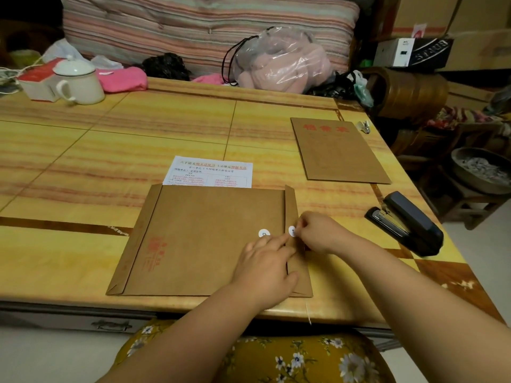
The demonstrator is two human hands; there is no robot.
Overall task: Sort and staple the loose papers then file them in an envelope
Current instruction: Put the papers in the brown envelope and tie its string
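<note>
Your brown envelope lies flat on the yellow striped table, right at the near edge in front of you, and both your hands sit on its right side by the flap. Your left hand lies on the envelope with its fingers stretched out, the forefinger reaching toward the flap's white disc and pressing the flap down; it grips nothing. Your right hand comes in from the right with its fingertips bunched at that same disc, pinching something there, though whether that is the string or the disc itself cannot be told. A second white disc sits just beside the first, on the envelope's body. The envelope shows its back, with folded side seams, a red stamp near its left end and the flap on the right. A printed sheet with red and black text sticks out past its far edge. Well apart, toward the far right, lies a second brown envelope with red characters, a small metal clip just beyond it. The black stapler rests to your right.
</note>
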